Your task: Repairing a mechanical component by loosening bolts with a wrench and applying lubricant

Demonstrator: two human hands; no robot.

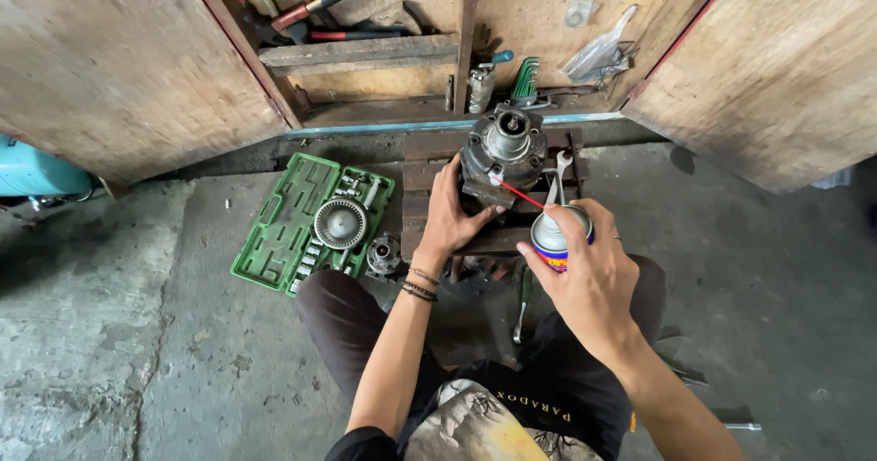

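Note:
A grey metal compressor-like machine part (503, 153) stands on a small wooden stand (418, 180) on the concrete floor. My left hand (450, 216) rests against its lower left side and steadies it. My right hand (585, 274) holds a spray can (558, 235) with a thin red straw (517, 192) that points at the part's lower front. A spanner (559, 174) leans beside the part on its right.
An open green socket-set case (290, 216) lies to the left with a round finned disc (341, 222) on it. A wooden cabinet (429, 54) behind holds hammers, hex keys and other tools between two open doors. Another spanner (522, 304) lies by my knees.

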